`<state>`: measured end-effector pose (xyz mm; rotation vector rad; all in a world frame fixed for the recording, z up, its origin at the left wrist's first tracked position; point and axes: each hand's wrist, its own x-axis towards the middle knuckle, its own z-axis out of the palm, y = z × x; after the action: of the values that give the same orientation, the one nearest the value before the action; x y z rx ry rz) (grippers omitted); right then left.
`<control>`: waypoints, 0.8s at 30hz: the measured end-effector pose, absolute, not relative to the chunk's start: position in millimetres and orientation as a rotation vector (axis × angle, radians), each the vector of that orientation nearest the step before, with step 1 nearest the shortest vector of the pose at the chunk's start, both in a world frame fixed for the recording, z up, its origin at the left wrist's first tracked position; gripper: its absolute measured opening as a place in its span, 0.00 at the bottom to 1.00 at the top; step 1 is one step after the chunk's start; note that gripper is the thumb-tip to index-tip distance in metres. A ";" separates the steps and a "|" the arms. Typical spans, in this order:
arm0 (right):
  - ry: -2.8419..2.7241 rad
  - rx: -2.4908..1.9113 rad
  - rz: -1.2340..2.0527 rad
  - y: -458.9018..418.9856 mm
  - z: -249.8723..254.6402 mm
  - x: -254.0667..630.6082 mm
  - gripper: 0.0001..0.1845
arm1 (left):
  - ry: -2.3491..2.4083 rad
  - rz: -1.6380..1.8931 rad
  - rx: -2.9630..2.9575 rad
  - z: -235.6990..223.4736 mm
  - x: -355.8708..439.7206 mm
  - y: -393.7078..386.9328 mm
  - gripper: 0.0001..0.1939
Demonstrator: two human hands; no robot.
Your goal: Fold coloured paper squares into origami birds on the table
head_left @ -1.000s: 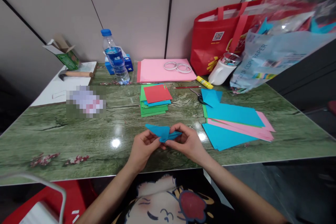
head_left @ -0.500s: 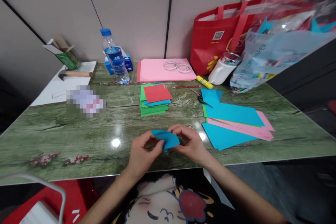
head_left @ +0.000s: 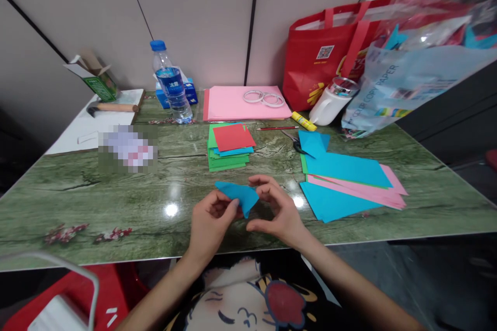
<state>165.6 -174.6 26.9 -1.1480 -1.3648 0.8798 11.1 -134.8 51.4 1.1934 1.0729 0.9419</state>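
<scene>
In the head camera's view, with its middle as the clock's centre, we find a folded blue paper piece (head_left: 241, 195) at six o'clock, raised above a green marbled table (head_left: 163, 181). Our left hand (head_left: 209, 220), at seven, is clamped on it, thumb in front and fingers behind. Our right hand (head_left: 282, 215), at five, has its thumb and fingers spread apart beside the piece's right end; we cannot tell whether a fingertip touches it.

Near the centre lies a stack of paper squares (head_left: 234, 137), red on top, then green and blue. Between three and four o'clock, blue, pink and green paper sheets (head_left: 347, 168) overlap, with scissors (head_left: 297, 146) partly under one.

Between two and three, a clear-and-blue plastic bag (head_left: 407, 75) carries slanting words, of which we can read "COPY PAPER". Between one and two, a red tote bag (head_left: 305, 70) shows a black-and-white QR code (head_left: 325, 52); its yellow lettering is mostly hidden by a strap. A yellow glue stick (head_left: 304, 121) has print too small to read.

At ten, a blue-capped water bottle (head_left: 173, 85) wears a blue label with two white Chinese characters, apparently 冰露. Farther left, white print on an open green carton (head_left: 101, 88) is too small for us to read.
</scene>
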 end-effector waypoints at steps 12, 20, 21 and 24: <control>-1.206 -1.006 1.188 -170.2 24.6 164.9 0.10 | 0.905 0.799 0.950 45.1 6.0 -129.6 0.10; -1.063 -0.994 1.246 -169.3 12.2 163.6 0.08 | 0.905 0.816 0.945 44.3 5.8 -128.8 0.10; -1.072 -1.010 1.239 -169.1 12.5 163.5 0.09 | 0.921 0.822 0.961 44.8 6.1 -129.2 0.10; -1.113 -1.051 1.216 -168.3 16.4 162.8 0.11 | 0.977 0.846 1.003 46.7 8.2 -130.7 0.10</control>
<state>162.8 -168.3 16.4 -1.0509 -1.1126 1.2164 8.2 -130.7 46.7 1.0032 0.9770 0.8464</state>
